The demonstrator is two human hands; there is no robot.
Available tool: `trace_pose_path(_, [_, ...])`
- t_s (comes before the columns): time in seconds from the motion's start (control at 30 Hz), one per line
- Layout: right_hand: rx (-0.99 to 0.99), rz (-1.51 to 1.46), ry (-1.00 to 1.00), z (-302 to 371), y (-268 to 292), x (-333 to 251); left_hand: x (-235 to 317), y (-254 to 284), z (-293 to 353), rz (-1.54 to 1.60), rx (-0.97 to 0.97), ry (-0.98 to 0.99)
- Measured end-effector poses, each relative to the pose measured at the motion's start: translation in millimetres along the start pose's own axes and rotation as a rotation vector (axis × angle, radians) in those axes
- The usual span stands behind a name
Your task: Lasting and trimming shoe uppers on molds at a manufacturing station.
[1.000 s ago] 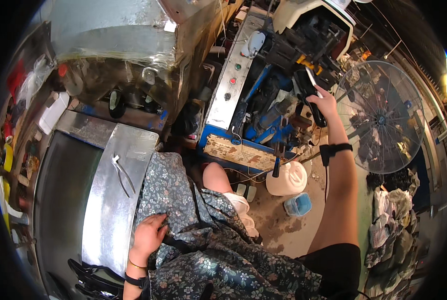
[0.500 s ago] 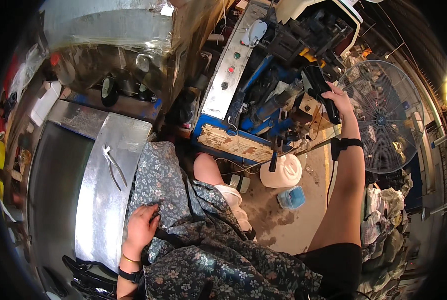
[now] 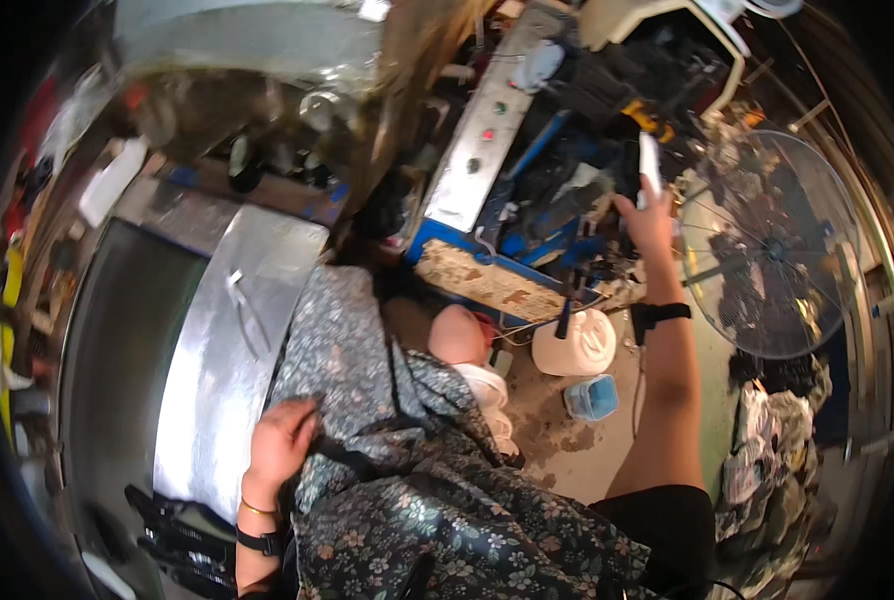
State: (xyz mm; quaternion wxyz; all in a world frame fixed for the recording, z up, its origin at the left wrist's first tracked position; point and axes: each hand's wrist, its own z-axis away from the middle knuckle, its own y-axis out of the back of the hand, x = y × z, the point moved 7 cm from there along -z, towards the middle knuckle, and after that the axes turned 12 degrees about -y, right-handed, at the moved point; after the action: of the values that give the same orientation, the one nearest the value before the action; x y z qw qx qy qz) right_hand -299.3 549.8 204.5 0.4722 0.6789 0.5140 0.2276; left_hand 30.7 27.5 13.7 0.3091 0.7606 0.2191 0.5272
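My right hand point(image 3: 650, 228) reaches out to the upper right beside the machine. It grips a slim, upright white piece point(image 3: 649, 165), too blurred for me to tell its kind. On the floral cloth point(image 3: 332, 345) over my lap lies my left hand point(image 3: 282, 440), its fingers loosely bent and nothing visible in them. Left of it, a pair of metal pliers point(image 3: 248, 315) rests on the shiny metal plate point(image 3: 207, 400). Several glossy black shoe-like pieces point(image 3: 182, 535) sit at the lower left, below the plate.
A machine with a button panel point(image 3: 487, 135) stands ahead on a blue frame. Below it are a white plastic jug point(image 3: 575, 343) and a blue container point(image 3: 592, 397) on the floor. A large fan point(image 3: 775, 250) stands at right, above bundled bags point(image 3: 767, 450).
My right hand has moved left with the arm. The glossy black shoe-like piece it held no longer shows there; a white piece does. My left hand stays on the cloth. The view has shifted slightly.
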Motion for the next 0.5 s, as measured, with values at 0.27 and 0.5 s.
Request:
trace_pose_path(0.27, [-0.204, -0.004, 0.323, -76.3, -51.3, 27.6, -75.3, 99.5, 177.6, -0.722, 0.385, 0.624])
trace_pose_path(0.5, [-0.14, 0.161, 0.094, -140.7, -73.3, 28.4, -125.1, 191.5, 305.3, -0.974, 0.417, 1.426])
